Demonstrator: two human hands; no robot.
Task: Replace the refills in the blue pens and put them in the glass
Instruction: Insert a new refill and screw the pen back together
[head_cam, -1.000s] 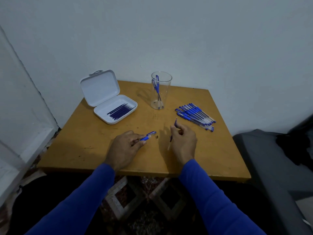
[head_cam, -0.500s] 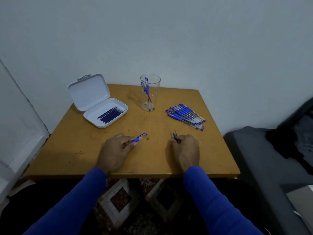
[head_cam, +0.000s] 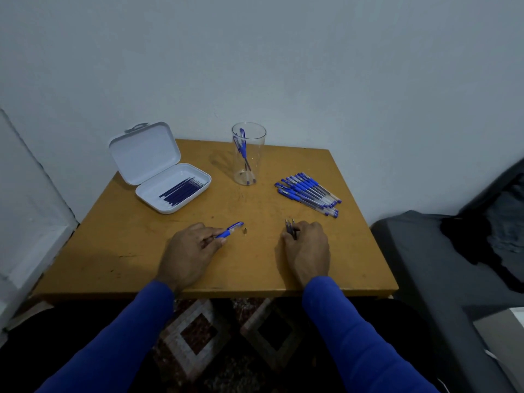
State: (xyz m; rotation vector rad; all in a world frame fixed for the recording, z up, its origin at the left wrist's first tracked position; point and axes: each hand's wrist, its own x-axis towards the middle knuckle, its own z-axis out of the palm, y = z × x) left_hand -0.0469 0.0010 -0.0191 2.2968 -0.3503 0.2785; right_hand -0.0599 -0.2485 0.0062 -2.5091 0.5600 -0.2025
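We find both hands resting on the wooden tabletop (head_cam: pixel 119 251), near edge. The left hand (head_cam: pixel 187 255) grips a blue-capped clear pen barrel (head_cam: pixel 230 229), its end pointing toward one o'clock, presumably kept ready for refilling. A small dark tip piece (head_cam: pixel 245 230) lies just beside it, apparently set aside. The right hand (head_cam: pixel 307 251) is curled round thin dark refills (head_cam: pixel 289 226), ends protruding toward twelve. Farther off: a bundle of blue pens (head_cam: pixel 307 194) at one o'clock, awaiting service; an open white plastic case (head_cam: pixel 158 165) of new dark-blue refills (head_cam: pixel 183 190) at eleven; the clear glass (head_cam: pixel 248 154) at twelve, holding finished pens.
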